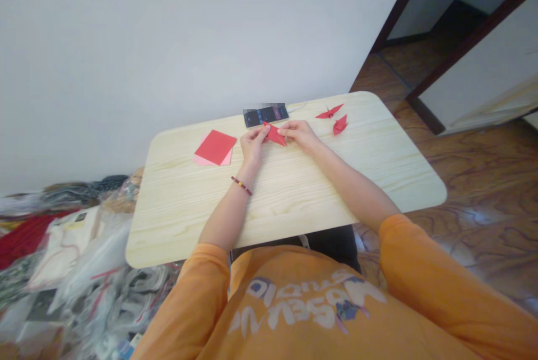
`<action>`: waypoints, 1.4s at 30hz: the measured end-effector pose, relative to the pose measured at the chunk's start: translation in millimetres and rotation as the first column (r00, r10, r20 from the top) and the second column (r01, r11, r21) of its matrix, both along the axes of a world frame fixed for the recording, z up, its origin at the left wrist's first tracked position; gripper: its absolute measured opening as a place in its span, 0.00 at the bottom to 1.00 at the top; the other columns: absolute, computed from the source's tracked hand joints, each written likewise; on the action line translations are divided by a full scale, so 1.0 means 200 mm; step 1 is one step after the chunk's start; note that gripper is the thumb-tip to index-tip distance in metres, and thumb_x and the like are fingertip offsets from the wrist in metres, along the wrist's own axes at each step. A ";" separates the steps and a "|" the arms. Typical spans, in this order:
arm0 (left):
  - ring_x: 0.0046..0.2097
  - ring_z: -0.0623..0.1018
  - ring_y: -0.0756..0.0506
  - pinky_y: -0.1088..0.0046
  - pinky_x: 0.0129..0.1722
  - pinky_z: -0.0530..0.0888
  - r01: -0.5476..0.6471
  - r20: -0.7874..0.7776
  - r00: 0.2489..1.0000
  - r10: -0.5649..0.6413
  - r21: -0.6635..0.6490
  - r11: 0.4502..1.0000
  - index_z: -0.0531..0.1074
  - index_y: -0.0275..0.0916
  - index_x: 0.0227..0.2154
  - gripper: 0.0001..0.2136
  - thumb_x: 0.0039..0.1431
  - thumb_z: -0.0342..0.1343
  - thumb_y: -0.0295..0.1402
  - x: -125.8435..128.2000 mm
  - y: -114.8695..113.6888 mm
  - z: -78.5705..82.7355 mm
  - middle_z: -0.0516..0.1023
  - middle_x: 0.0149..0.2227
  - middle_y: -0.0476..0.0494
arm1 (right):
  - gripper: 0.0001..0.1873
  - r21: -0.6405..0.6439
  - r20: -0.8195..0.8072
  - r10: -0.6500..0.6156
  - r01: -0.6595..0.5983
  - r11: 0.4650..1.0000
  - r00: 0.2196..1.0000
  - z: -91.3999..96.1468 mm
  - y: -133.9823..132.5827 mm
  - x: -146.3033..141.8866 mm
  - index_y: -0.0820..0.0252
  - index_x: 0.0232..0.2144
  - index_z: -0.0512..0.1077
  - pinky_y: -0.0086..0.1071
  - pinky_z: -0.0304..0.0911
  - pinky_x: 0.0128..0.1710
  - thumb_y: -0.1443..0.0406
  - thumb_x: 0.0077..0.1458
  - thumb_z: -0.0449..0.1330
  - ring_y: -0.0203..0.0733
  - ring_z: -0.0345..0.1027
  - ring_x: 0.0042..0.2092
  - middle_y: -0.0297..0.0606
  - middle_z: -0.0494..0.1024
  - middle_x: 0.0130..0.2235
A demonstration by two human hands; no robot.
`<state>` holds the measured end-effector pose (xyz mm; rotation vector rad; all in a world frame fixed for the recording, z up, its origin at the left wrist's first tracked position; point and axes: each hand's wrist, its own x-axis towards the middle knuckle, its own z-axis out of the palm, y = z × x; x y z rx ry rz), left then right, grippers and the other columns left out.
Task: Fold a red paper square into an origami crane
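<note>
Phone taken as landmark: it lies at the far edge of a pale wood-grain table, dark screen showing lit marks too small for me to read, with a white cable leading off its right end. From my remote post I log one head view. Folded red paper, pointed at its ends, sits just on the near side of the phone, raised between two bare hands; whether its upper tip touches the phone I cannot tell. Left hand, near the phone's left end, pinches the paper's left side between thumb and fingers. Right hand, near the phone's right end, has its fingertips closed on the right side of the same piece. The hands stand slightly apart, joined only by the paper. To the right of the phone I note a red paper crane with spread wings and, nearer the wearer, a second red folded piece. To its left, and nearer the wearer, a square red sheet lies over pink paper. Beaded bracelet on the left wrist; orange shirt on the wearer, well nearer than the phone.
</note>
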<state>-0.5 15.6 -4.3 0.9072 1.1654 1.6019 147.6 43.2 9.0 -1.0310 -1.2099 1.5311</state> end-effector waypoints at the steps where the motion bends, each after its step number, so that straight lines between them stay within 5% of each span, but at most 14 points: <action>1: 0.28 0.75 0.51 0.75 0.31 0.71 -0.005 0.003 1.000 0.005 -0.001 1.000 0.79 0.37 0.25 0.12 0.40 0.68 0.40 0.00 0.00 0.00 0.79 0.27 0.46 | 0.22 0.004 0.000 -0.007 0.007 1.000 1.000 0.00 0.00 0.00 0.63 0.19 0.72 0.26 0.48 0.21 0.55 0.25 0.74 0.28 0.56 0.20 0.31 0.71 0.17; 22: 0.30 0.75 0.52 0.75 0.34 0.72 0.028 0.051 0.998 -0.027 -0.029 0.999 0.74 0.38 0.23 0.12 0.41 0.68 0.39 -0.01 0.00 0.02 0.78 0.27 0.48 | 0.21 0.024 0.005 0.080 -0.080 0.997 0.997 -0.02 0.01 0.01 0.63 0.21 0.73 0.26 0.49 0.20 0.55 0.27 0.74 0.28 0.56 0.20 0.31 0.72 0.18; 28: 0.32 0.78 0.49 0.73 0.33 0.73 0.036 0.036 0.999 -0.035 -0.019 0.999 0.76 0.38 0.28 0.15 0.41 0.68 0.43 0.00 -0.01 0.03 0.79 0.29 0.46 | 0.21 0.023 -0.023 -0.021 0.021 1.000 1.000 -0.03 0.02 0.01 0.63 0.23 0.74 0.26 0.49 0.20 0.56 0.28 0.73 0.27 0.55 0.19 0.31 0.72 0.19; 33: 0.33 0.79 0.47 0.70 0.38 0.75 0.139 -0.033 0.989 -0.141 -0.050 0.989 0.78 0.35 0.31 0.18 0.34 0.72 0.36 0.00 -0.02 0.01 0.81 0.32 0.42 | 0.18 -0.005 -0.001 -0.079 0.079 0.997 0.997 -0.02 0.00 0.00 0.61 0.24 0.75 0.28 0.60 0.25 0.58 0.29 0.74 0.33 0.66 0.24 0.34 0.76 0.23; 42: 0.31 0.78 0.49 0.72 0.36 0.74 0.101 0.010 0.995 -0.101 -0.038 0.994 0.77 0.35 0.28 0.13 0.38 0.70 0.34 0.01 -0.02 0.02 0.81 0.30 0.44 | 0.09 0.360 0.246 -0.280 0.180 0.915 0.928 0.01 -0.05 -0.02 0.59 0.29 0.79 0.31 0.63 0.33 0.61 0.44 0.66 0.38 0.69 0.34 0.38 0.80 0.33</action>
